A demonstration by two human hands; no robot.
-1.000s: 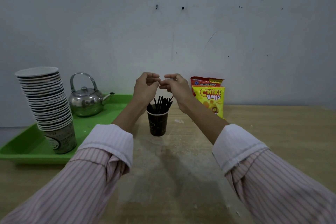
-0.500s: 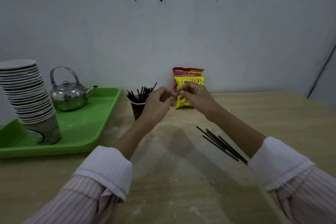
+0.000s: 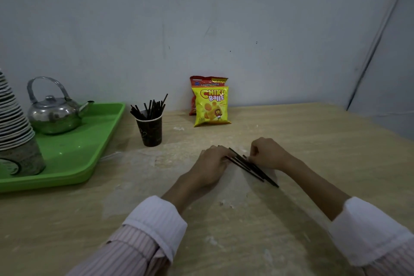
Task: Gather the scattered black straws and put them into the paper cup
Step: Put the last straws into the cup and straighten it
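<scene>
Head view looks down on a pale wooden surface [image 3: 313, 141] where both hands meet over a small bundle of loose black straws [image 3: 253, 169]. These straws lie flat, running diagonally from between the hands toward the near right. The left hand [image 3: 210, 166] rests palm down with its fingers curled against the far end of the bundle, touching it. The right hand [image 3: 267, 153] has its fingers bent tight onto the same end (whether either hand truly grips a straw I cannot tell). Farther back and to the left stands the dark paper cup [image 3: 149, 130], upright, already bristling with straws in the cup [image 3: 151, 106]. A green tray [image 3: 89, 148] at left carries a metal kettle [image 3: 53, 114] and a stack of cups [image 3: 15, 132]. A yellow snack bag [image 3: 211, 105] leans at the wall.
</scene>
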